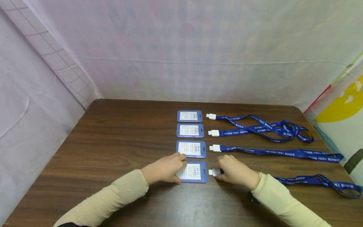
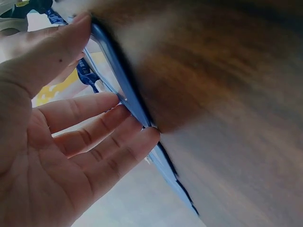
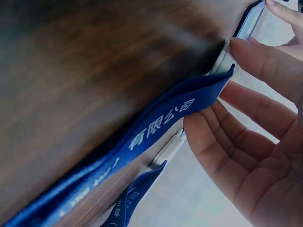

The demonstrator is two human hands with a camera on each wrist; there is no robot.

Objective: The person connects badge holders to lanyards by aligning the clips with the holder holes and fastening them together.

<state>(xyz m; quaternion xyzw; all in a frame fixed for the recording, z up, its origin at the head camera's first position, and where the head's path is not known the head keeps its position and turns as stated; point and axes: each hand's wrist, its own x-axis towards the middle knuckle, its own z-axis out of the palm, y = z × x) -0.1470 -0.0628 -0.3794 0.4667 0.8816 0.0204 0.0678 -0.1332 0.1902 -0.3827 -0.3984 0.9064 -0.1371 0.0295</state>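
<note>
Nearest the front edge lies a blue ID card holder with a white card inside. My left hand holds its left end, thumb on the near edge and fingers at the far edge. In the left wrist view the holder appears edge-on against the fingertips. To its right, my right hand pinches the white clip of a blue lanyard. The clip's tip faces the holder's slot, with a small gap between. In the right wrist view, the printed strap trails from the clip.
Three more blue card holders form a column behind, each across from a lanyard's white clip. Blue straps stretch right, the far two tangled. Everything lies on a brown wooden table, with a pale curtain beyond it.
</note>
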